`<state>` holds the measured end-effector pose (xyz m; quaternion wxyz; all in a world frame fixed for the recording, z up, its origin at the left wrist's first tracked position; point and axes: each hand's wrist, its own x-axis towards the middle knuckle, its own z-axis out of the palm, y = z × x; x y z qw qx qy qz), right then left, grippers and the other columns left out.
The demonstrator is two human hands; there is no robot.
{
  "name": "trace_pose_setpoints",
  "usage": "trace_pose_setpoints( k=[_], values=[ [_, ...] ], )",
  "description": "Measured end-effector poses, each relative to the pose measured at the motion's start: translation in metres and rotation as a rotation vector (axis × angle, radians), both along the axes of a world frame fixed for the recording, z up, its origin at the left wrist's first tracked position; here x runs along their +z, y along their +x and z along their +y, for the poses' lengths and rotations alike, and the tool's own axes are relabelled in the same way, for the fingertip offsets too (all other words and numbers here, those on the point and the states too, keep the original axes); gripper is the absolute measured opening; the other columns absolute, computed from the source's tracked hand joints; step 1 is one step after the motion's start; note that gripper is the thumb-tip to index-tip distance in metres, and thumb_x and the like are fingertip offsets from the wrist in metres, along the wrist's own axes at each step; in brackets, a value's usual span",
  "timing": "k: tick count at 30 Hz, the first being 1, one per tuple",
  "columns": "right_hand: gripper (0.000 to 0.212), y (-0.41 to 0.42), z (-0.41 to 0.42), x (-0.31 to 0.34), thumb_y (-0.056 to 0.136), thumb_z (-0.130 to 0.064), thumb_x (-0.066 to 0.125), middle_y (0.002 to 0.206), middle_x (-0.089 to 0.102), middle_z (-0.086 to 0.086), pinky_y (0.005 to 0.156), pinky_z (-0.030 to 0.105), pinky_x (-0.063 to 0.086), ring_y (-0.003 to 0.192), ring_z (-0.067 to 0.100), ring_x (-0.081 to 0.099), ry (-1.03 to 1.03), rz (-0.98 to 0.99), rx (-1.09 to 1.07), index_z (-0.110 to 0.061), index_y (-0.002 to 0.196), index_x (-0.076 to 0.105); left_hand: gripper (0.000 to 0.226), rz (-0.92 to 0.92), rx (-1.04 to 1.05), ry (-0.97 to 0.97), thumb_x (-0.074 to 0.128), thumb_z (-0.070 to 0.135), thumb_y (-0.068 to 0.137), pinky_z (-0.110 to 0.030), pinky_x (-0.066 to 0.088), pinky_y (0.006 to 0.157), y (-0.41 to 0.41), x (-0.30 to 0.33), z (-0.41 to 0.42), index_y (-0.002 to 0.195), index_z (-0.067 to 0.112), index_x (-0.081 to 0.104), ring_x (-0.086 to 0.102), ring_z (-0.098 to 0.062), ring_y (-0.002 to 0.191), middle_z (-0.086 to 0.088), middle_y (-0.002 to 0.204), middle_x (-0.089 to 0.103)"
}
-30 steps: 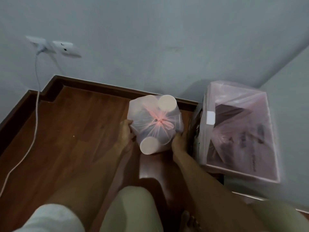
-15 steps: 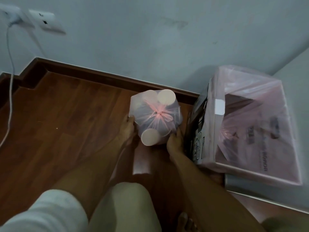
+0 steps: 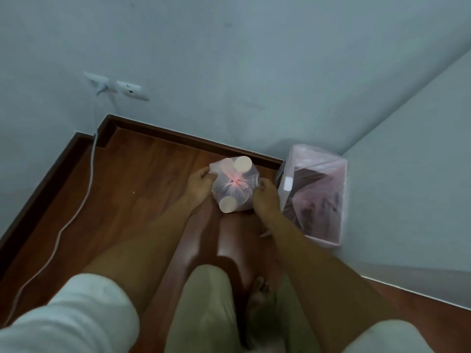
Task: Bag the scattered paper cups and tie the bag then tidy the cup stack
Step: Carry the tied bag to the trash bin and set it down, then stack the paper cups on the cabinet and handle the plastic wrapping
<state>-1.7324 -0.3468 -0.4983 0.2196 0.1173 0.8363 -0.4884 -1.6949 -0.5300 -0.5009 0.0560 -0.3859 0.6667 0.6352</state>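
Observation:
A translucent pink plastic bag [image 3: 235, 186], knotted at its top, stands on the wooden floor near the wall. White paper cups show through it: one cup bottom [image 3: 243, 164] at the far side, another [image 3: 228, 204] at the near side. My left hand [image 3: 201, 185] presses the bag's left side and my right hand [image 3: 265, 197] holds its right side, so the bag sits between both palms.
A box lined with a pink bag [image 3: 314, 192] stands just right of the cup bag, against the corner walls. A white cable [image 3: 76, 212] runs from a wall socket [image 3: 116, 85] across the floor at left. My knee and bare foot [image 3: 258, 293] are below.
The camera has pulled back and up, so the bag looks smaller. Both hands stay on the bag's sides; my right hand sits a little higher on it.

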Motion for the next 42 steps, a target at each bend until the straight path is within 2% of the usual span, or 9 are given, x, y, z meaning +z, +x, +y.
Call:
trace_pose_setpoints(
  k=[4,8,10,13,15,18,23,31,42],
  values=[
    [0.03,0.008,0.011,0.115,0.084,-0.013,0.051,0.109,0.072,0.007,0.09,0.041,0.055,0.104,0.032,0.067,-0.015,0.005,0.003,-0.021,0.108,0.066,0.045,-0.016,-0.006,-0.014,0.067,0.017,0.097,-0.045,0.05,0.107,0.011,0.122,0.006,0.139,0.005,0.058,0.065,-0.032,0.12,-0.02,0.131,0.066],
    [0.02,0.021,0.037,0.204,0.072,-0.024,0.05,0.102,0.073,0.011,0.091,0.054,0.053,0.1,0.037,0.068,-0.086,-0.004,-0.046,-0.028,0.088,0.061,0.045,0.005,-0.052,-0.004,0.066,0.014,0.097,-0.028,0.047,0.069,0.025,0.257,0.022,0.14,0.002,0.055,0.058,-0.021,0.084,-0.024,0.121,0.067],
    [0.024,0.036,0.047,0.271,0.074,-0.025,0.051,0.109,0.072,0.016,0.091,0.048,0.055,0.1,0.034,0.068,-0.113,-0.002,-0.052,-0.029,0.095,0.061,0.046,0.009,-0.102,-0.019,0.065,0.013,0.097,-0.03,0.05,0.072,0.034,0.311,0.03,0.14,0.0,0.055,0.062,-0.021,0.084,-0.024,0.114,0.066],
    [0.028,0.059,0.063,0.365,0.089,-0.015,0.053,0.106,0.071,0.012,0.082,0.043,0.059,0.092,0.031,0.069,-0.14,0.031,-0.088,-0.018,0.115,0.062,0.047,0.031,-0.175,-0.05,0.064,0.015,0.097,-0.038,0.053,0.098,0.039,0.373,0.048,0.14,0.002,0.055,0.066,-0.03,0.108,-0.024,0.128,0.065],
    [0.031,0.064,0.08,0.399,0.092,-0.007,0.05,0.103,0.071,0.011,0.08,0.041,0.059,0.086,0.026,0.07,-0.158,0.093,-0.138,-0.012,0.12,0.062,0.047,0.049,-0.203,-0.046,0.063,0.017,0.097,-0.032,0.052,0.082,0.036,0.402,0.062,0.142,0.006,0.054,0.063,-0.022,0.091,-0.013,0.108,0.068],
    [0.039,0.067,0.108,0.43,0.094,-0.008,0.048,0.111,0.07,0.01,0.089,0.04,0.059,0.096,0.026,0.071,-0.142,0.136,-0.163,-0.013,0.131,0.059,0.05,0.083,-0.278,-0.067,0.063,0.024,0.094,-0.037,0.054,0.093,0.031,0.425,0.086,0.142,0.012,0.054,0.066,-0.023,0.097,-0.012,0.113,0.069],
    [0.037,0.072,0.176,0.468,0.097,-0.005,0.047,0.111,0.069,0.012,0.072,0.028,0.052,0.094,0.024,0.071,-0.179,0.212,-0.212,-0.01,0.133,0.057,0.048,0.114,-0.359,-0.108,0.063,0.023,0.097,-0.047,0.046,0.111,0.032,0.453,0.15,0.143,0.012,0.055,0.062,-0.025,0.122,-0.012,0.135,0.062],
    [0.034,0.057,0.317,0.493,0.098,-0.007,0.047,0.111,0.07,0.01,0.069,0.029,0.051,0.081,0.014,0.07,-0.191,0.285,-0.22,-0.009,0.13,0.057,0.047,0.207,-0.407,-0.146,0.065,0.022,0.097,-0.045,0.047,0.11,0.01,0.49,0.283,0.142,0.012,0.056,0.064,-0.026,0.114,-0.011,0.123,0.066],
    [0.033,0.038,0.493,0.51,0.1,-0.011,0.046,0.114,0.068,0.007,0.073,0.032,0.052,0.088,0.013,0.071,-0.195,0.279,-0.144,-0.014,0.132,0.056,0.048,0.237,-0.402,-0.23,0.064,0.024,0.096,-0.045,0.051,0.105,0.0,0.513,0.453,0.142,0.011,0.055,0.066,-0.029,0.115,-0.013,0.127,0.068]
  ],
)
